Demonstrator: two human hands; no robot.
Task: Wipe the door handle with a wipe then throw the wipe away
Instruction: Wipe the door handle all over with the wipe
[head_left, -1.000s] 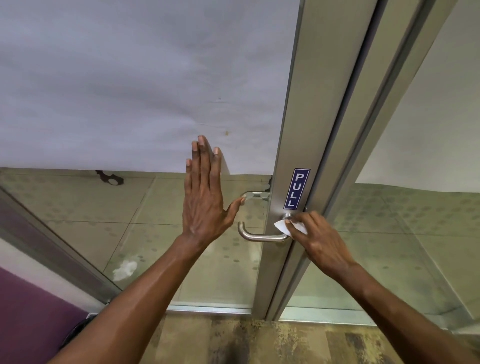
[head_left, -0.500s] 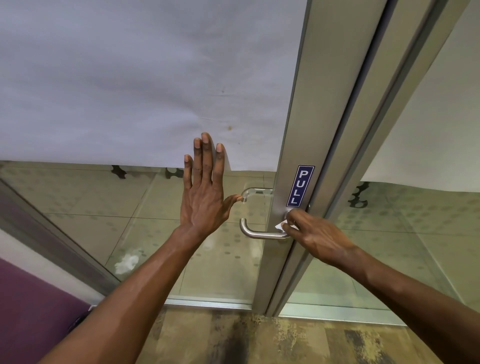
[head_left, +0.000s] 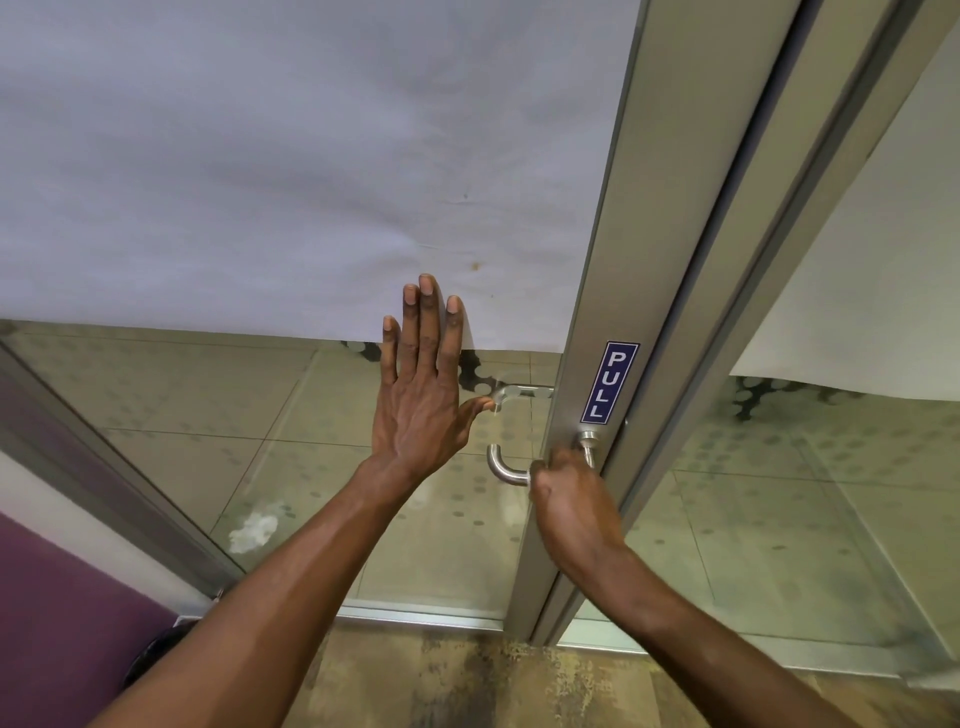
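A silver lever door handle (head_left: 501, 467) juts left from the metal door frame (head_left: 623, 260), below a blue PULL label (head_left: 609, 382). My right hand (head_left: 574, 512) is closed around the handle's straight part; the white wipe is hidden inside this grip. Only the handle's curved left end and its round base (head_left: 588, 438) show. My left hand (head_left: 423, 395) lies flat on the glass door (head_left: 363, 493) to the left of the handle, fingers spread upward, holding nothing.
White paper (head_left: 285, 171) covers the upper glass. A second handle (head_left: 511, 391) shows through the glass behind my left thumb. A purple wall panel (head_left: 57, 623) stands at the lower left. Another glass pane (head_left: 779, 519) lies right of the frame. Worn floor (head_left: 467, 686) lies below.
My right hand slid left from the handle's base onto the bar and closed around it, hiding the wipe. My left hand stayed flat on the glass.
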